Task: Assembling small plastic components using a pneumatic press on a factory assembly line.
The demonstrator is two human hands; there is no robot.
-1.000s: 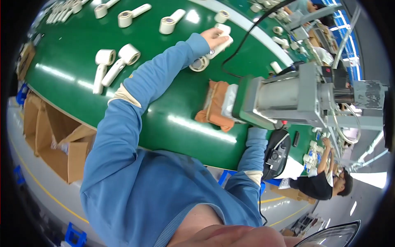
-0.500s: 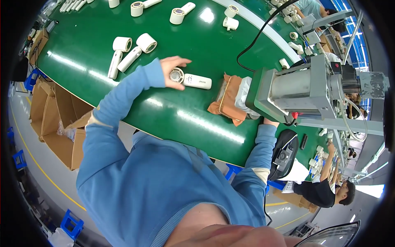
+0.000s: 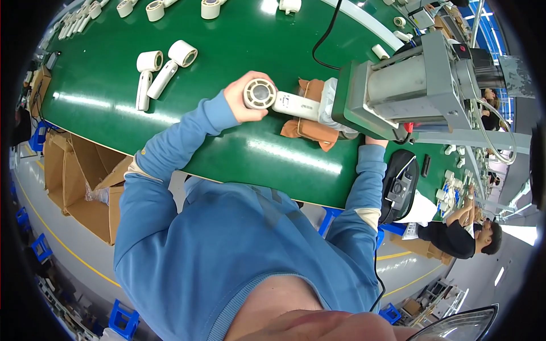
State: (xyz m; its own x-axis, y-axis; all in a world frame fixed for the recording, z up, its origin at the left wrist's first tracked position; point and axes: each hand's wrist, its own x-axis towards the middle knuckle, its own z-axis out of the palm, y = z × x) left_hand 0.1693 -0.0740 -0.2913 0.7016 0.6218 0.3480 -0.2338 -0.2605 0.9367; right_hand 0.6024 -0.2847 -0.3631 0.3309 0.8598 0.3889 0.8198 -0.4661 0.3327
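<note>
My left hand (image 3: 243,96) is wrapped round the round head of what looks like a white hair dryer (image 3: 260,94), whose ringed end faces up. Its handle points right, over a brown cloth-wrapped block (image 3: 315,132), and its tip reaches a whitish wrapped pad (image 3: 328,102) beside the press. The grey press (image 3: 398,85) with its green plate stands to the right. My right hand (image 3: 375,141) is at the near side of the press; its fingers are hidden behind the machine.
Two similar white hair dryers (image 3: 165,78) lie at left on the green table (image 3: 227,42), with several more along its far side. A black case (image 3: 398,184) sits right of my right forearm. Cardboard boxes (image 3: 85,182) stand at the left. Another person (image 3: 449,238) works at the right.
My left hand has lifted the hair dryer off the table and carried it right, bringing its handle over the cloth-wrapped block. My right hand stays by the press. The view has shifted slightly.
</note>
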